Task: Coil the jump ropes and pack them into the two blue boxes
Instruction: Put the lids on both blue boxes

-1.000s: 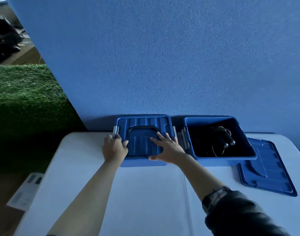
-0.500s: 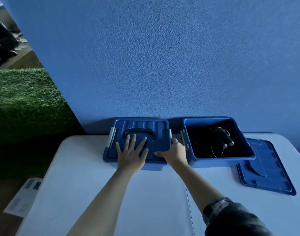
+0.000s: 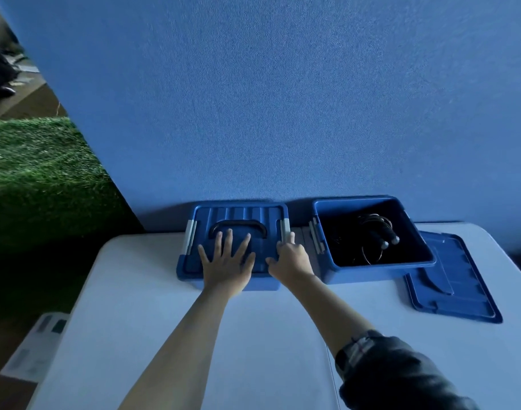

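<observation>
- White table (image 3: pixel 253 335): near half bare; both boxes sit at the far edge, against the blue wall (image 3: pixel 282 99)
- Left box (image 3: pixel 188 272), lid (image 3: pixel 238 216) on, dark handle (image 3: pixel 238 224) flat. Right box (image 3: pixel 371 272) open, just beside it; coiled jump rope (image 3: pixel 374 235) inside
- Loose lid (image 3: pixel 451 276) on table right of open box, near the table's right edge
- Left hand (image 3: pixel 226 261): flat on closed lid, fingers spread wide
- Right hand (image 3: pixel 291 257): fingers bent over lid's right edge at the grey latch (image 3: pixel 285 229); whether it grips the latch, cannot tell
- Versus 0.5 s ago: hands, boxes much the same
- No legible writing; paper (image 3: pixel 34 347) on floor at left too blurred to read
</observation>
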Tool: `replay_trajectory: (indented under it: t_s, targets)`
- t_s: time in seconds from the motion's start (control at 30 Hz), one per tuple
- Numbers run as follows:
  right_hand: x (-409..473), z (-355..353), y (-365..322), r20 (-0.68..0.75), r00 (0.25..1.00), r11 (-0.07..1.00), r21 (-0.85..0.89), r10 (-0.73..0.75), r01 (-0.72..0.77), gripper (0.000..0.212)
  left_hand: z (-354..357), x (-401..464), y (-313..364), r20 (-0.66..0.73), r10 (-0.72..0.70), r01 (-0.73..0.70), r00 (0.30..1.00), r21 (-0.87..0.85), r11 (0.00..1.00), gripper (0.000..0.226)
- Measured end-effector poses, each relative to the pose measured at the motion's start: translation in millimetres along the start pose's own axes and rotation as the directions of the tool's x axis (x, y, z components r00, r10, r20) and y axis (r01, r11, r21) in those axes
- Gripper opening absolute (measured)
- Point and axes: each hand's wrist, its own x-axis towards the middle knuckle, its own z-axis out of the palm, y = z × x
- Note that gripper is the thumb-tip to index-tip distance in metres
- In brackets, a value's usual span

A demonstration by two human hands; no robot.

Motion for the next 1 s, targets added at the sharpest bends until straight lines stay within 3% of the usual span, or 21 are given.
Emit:
replay_trajectory:
  t_s: [0.13, 0.23, 0.33, 0.4, 0.5, 0.6, 0.7, 0.83, 0.93, 1.0]
  targets:
    - [-4.4, 0.4, 10.8, 0.029, 0.998, 0.998, 0.029, -0.055, 0.054, 0.052, -1.7, -1.3, 0.6, 0.015, -0.021, 0.021, 1.000, 0.024, 0.999, 0.085]
    - [-18.2, -2.1, 36.1, 0.017, 0.986, 0.985, 0.049, -0.167, 0.166, 0.051, -1.2, -0.2, 4.0, 0.004, -0.037, 0.037, 0.999, 0.001, 0.999, 0.088]
    - [-34.7, -11.1, 74.7, -0.229, 0.951, 0.966, 0.106, -0.209, 0.238, 0.040, -5.9, 6.0, 17.5, 0.074, -0.081, 0.081, 0.994, 0.001, 0.997, 0.084]
    - [-37.2, -21.6, 101.5, -0.345, 0.926, 0.971, 0.123, -0.153, 0.206, 0.038, -10.9, 9.3, 32.5, 0.074, -0.144, 0.147, 0.987, -0.029, 0.989, 0.081]
    - [-29.3, -42.5, 150.5, -0.405, 0.913, 0.988, 0.114, -0.051, 0.106, 0.044, -8.1, 13.6, 76.6, -0.115, -0.114, 0.099, 0.987, -0.125, 0.987, 0.078]
    - [-11.0, -63.4, 188.5, -0.338, 0.940, 0.998, 0.026, -0.041, 0.053, 0.054, 3.5, 16.7, 122.1, -0.305, 0.177, -0.215, 0.936, -0.096, 0.972, 0.063]
    - [6.2, -76.7, 216.1, -0.264, 0.961, 0.995, -0.076, -0.085, 0.067, 0.056, 17.6, 18.7, 163.2, -0.271, 0.318, -0.346, 0.909, -0.061, 0.936, 0.063]
    - [19.1, -89.1, 233.8, -0.255, 0.964, 0.997, -0.036, -0.079, 0.072, 0.037, 30.9, 29.8, 199.4, -0.187, 0.253, -0.269, 0.949, -0.062, 0.961, 0.060]
    - [17.7, -86.5, 238.4, -0.198, 0.980, 0.995, -0.103, -0.009, -0.012, 0.032, 40.5, 35.5, 209.3, -0.196, 0.187, -0.213, 0.963, -0.121, 0.969, 0.062]
    - [16.1, -78.1, 244.7, -0.187, 0.982, 0.999, -0.032, 0.025, -0.032, 0.027, 47.4, 36.5, 210.4, -0.235, 0.165, -0.214, 0.958, -0.204, 0.955, 0.063]
